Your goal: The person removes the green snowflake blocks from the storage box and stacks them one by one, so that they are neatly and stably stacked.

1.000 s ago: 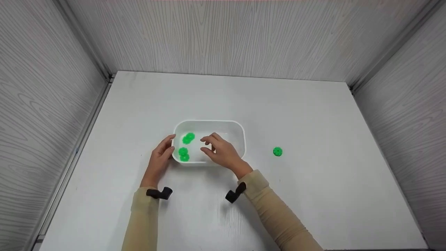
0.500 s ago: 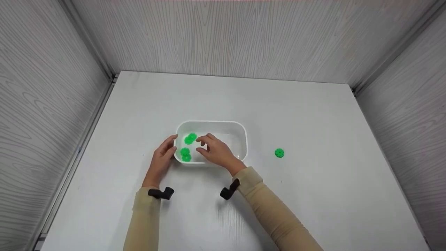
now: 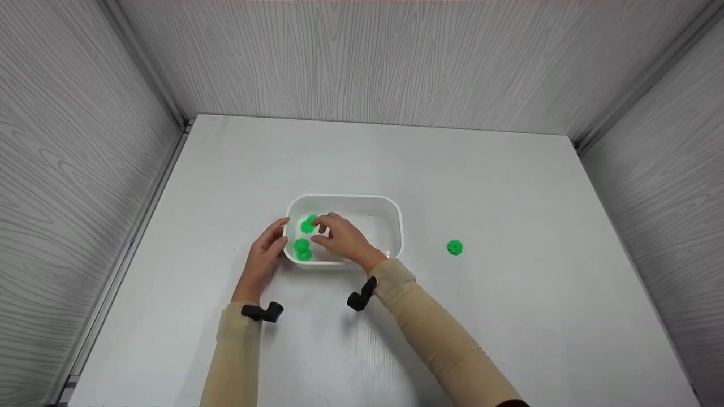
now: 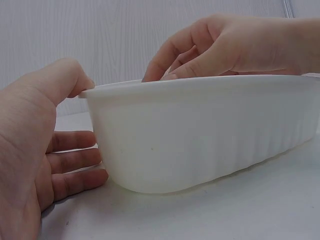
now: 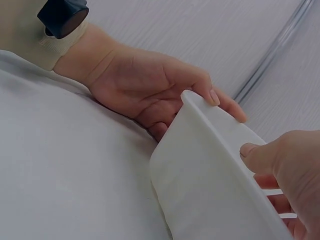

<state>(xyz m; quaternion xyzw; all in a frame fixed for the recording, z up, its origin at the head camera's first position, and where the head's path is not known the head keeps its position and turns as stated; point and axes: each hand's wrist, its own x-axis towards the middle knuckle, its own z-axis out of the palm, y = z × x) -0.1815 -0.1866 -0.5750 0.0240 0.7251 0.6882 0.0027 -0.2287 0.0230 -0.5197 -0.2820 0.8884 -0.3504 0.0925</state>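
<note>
A white plastic tub [image 3: 373,197] sits mid-table with several green notched plastic discs [image 3: 302,245] at its left end. My left hand [image 3: 264,251] holds that end. In the left wrist view, one digit of the left hand [image 4: 37,110] hooks over the rim while the other fingers lie against the outer wall. My right hand [image 3: 342,237] reaches into the tub, thumb and forefinger apart, the forefinger overlapping the upper discs [image 3: 307,226]. In the right wrist view the tub wall hides the discs; the right hand [image 5: 295,170] shows beside the rim.
One more green disc [image 3: 454,247] lies on the white table [image 3: 509,316] to the right of the tub. Pale wood-grain panels [image 3: 362,62] enclose the back and both sides. Each wrist carries a black camera [image 3: 362,294].
My right hand has moved left inside the tub, up to the upper green discs, its thumb and forefinger staying apart. The left hand keeps its place at the tub's left end.
</note>
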